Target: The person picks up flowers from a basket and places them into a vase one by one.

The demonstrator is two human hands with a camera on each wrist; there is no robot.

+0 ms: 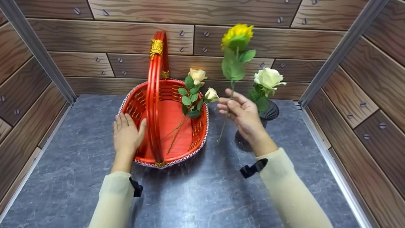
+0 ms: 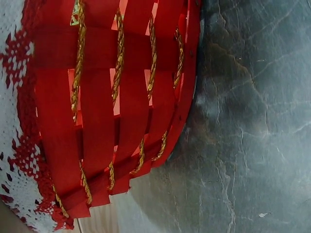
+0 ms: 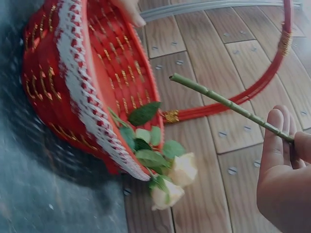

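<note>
My right hand (image 1: 245, 118) pinches the green stem of a yellow sunflower (image 1: 238, 36) between thumb and fingers, holding it upright to the right of the basket. In the right wrist view the cut stem end (image 3: 204, 91) sticks out past the fingers. My left hand (image 1: 127, 134) rests with straight fingers on the left rim of a red woven basket (image 1: 171, 126) with a tall handle. Inside the basket lean cream roses (image 1: 197, 76), their stems on its floor and their blooms over the right rim. The left wrist view shows the basket's woven side (image 2: 102, 97).
A black vase (image 1: 270, 110) with a white rose (image 1: 269, 78) stands right of the basket, partly behind my right hand and wrist. Wood-patterned panels (image 1: 126, 34) with metal corner strips enclose the grey marbled tabletop (image 1: 196, 196) at the back and both sides.
</note>
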